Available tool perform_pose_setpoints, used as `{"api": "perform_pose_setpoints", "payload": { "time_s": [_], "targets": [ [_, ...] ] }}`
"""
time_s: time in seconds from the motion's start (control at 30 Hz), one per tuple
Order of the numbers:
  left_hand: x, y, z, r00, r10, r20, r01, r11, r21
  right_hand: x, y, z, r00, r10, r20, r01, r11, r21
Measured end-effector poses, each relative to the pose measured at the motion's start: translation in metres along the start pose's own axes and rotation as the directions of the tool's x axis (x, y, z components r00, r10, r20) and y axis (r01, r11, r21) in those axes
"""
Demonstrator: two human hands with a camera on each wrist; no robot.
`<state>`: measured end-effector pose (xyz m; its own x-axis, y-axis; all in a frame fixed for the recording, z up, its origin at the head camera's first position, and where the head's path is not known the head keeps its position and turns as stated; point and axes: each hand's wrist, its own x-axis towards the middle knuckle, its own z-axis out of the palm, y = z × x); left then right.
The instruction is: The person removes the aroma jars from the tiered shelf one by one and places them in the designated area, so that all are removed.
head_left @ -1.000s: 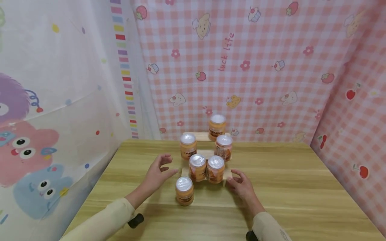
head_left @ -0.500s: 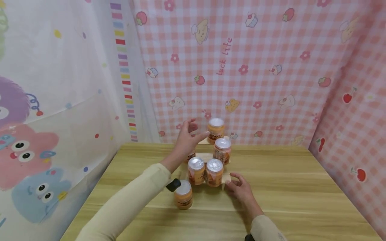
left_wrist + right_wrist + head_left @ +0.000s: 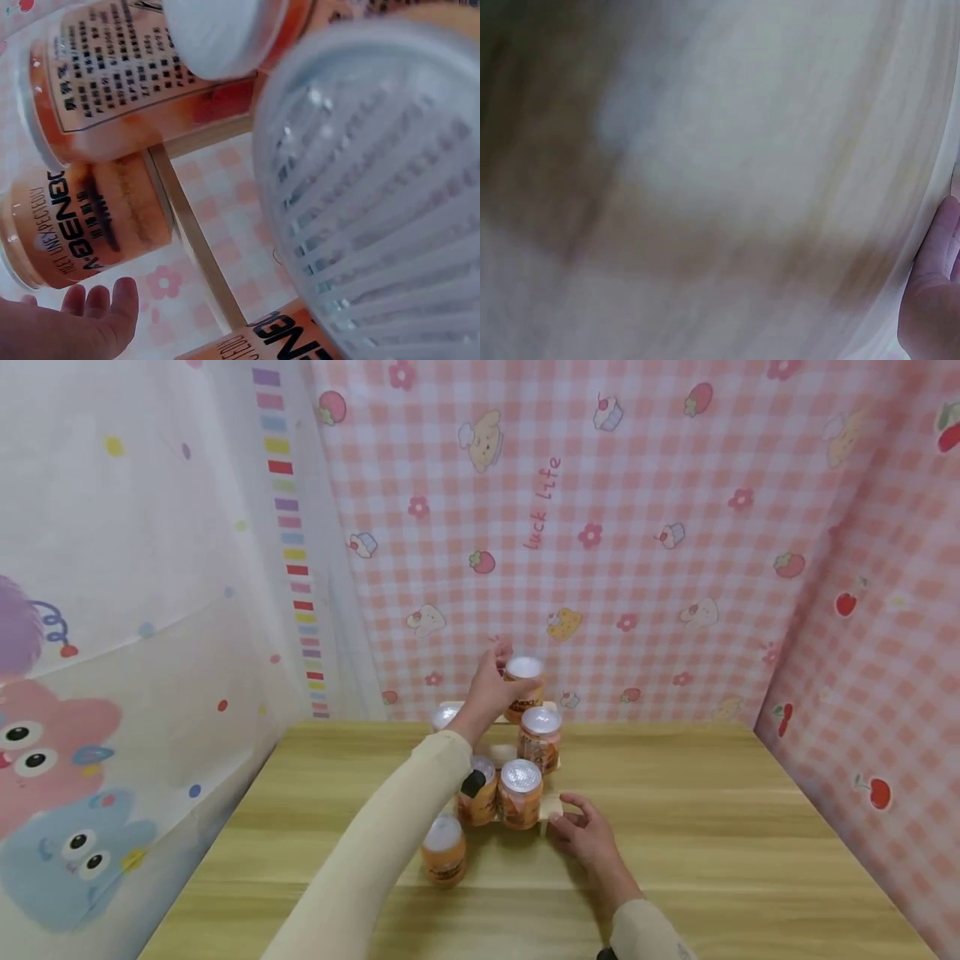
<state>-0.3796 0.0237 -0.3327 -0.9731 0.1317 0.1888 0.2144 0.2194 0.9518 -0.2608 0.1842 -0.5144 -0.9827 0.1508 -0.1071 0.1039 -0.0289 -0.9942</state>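
The table [image 3: 720, 827] bears a stepped wooden stand [image 3: 551, 807], beside it the right hand [image 3: 592, 842], whose grip cannot be made out; the left hand [image 3: 492, 689], its grip apart around the top-step jar [image 3: 527, 702], would best close evenly without tipping it.

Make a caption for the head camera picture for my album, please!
Left hand at the top jar, right hand by the wooden stand, and the front jar down on the table.
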Motion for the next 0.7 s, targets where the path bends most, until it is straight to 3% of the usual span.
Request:
{"api": "perform_pose_setpoints", "payload": {
  "time_s": [0.3,0.47,0.7],
  "targets": [
    [0.003,-0.007,0.001,0.999,-0.023,0.032,0.021,0.998,0.056,-0.004,0.0,0.001,1.0,0.009,-0.008,-0.009,1.0,-0.027],
    [0.006,-0.009,0.004,1.0,-0.011,0.015,0.009,0.996,0.094,-0.003,0.0,0.0,1.0,0.013,-0.004,-0.013,1.0,-0.023],
    [0.007,0.006,0.0,0.999,0.017,-0.035,-0.013,0.993,0.115,-0.002,-0.002,0.0,1.0,0.015,-0.008,-0.015,1.0,-0.025]
  ]
}}
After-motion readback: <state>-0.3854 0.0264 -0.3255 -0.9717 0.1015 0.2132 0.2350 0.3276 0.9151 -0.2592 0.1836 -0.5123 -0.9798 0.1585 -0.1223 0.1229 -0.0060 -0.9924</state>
